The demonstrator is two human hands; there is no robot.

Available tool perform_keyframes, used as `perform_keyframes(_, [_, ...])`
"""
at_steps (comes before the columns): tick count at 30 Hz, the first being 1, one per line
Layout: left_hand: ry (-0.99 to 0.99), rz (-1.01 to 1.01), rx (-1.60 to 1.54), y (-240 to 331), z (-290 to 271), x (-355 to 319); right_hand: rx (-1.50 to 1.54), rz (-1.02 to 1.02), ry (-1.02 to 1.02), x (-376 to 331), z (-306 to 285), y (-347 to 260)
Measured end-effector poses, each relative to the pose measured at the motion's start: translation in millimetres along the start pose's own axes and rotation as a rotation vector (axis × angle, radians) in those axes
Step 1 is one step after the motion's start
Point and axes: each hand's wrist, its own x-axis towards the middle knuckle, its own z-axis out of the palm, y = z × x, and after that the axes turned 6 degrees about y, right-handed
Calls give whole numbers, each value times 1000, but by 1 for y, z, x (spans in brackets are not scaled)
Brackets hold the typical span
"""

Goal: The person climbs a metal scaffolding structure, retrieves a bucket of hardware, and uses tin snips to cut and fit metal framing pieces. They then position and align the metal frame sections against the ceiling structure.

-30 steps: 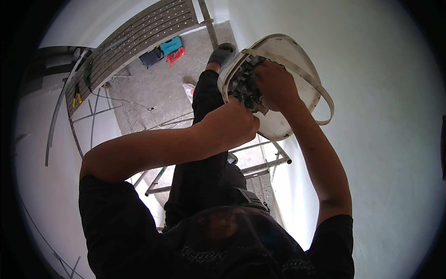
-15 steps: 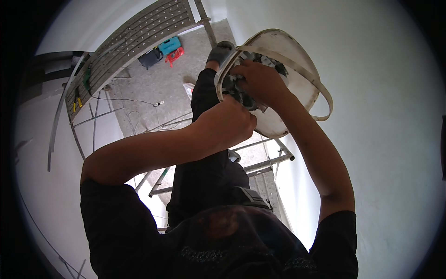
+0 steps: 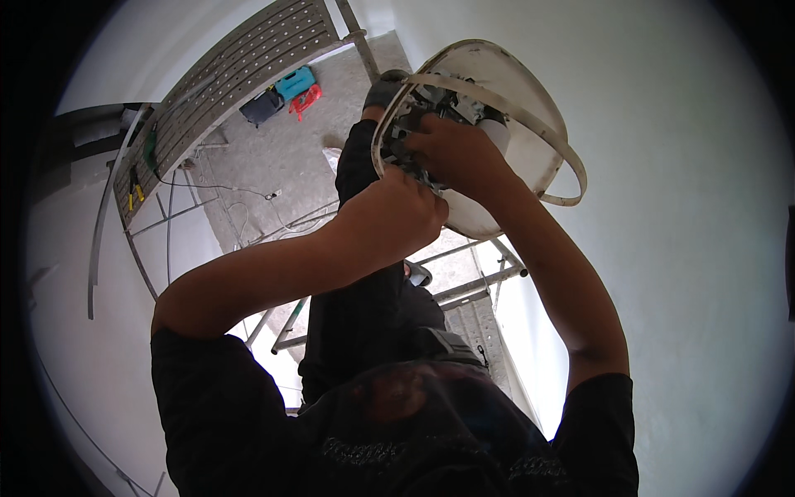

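A worn, off-white bucket (image 3: 534, 103) leans with its mouth toward me, its band-like handle (image 3: 538, 128) lying across the opening. Small grey and white parts (image 3: 464, 106), which look like metal fittings, fill its left side. My left hand (image 3: 402, 211) is closed at the bucket's near left rim, its fingertips hidden over the edge. Inside the mouth, my right hand (image 3: 460, 153) has curled fingers down among the parts. What either hand pinches is hidden. A white cylinder-like piece (image 3: 497, 132) shows beside my right hand.
A perforated metal scaffold plank (image 3: 248, 62) crosses the upper left, with yellow-handled pliers (image 3: 135, 189) at its end. Below on the concrete floor lie a teal case (image 3: 295, 84), a red item (image 3: 305, 102) and a cable (image 3: 240, 189). A white wall (image 3: 679, 248) rises at right.
The bucket and both hands sit slightly farther left in view. My right hand has shifted a little down-left within the parts, showing more of them above it.
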Motion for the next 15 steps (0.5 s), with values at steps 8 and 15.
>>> perform_keyframes(8, [50,-25,-22,-6,0,1,-231,121,-148,-21,-57,-14])
perform_keyframes(15, [20,-7,-55,-5,1,4,-62,346,-48,23,-43,-11])
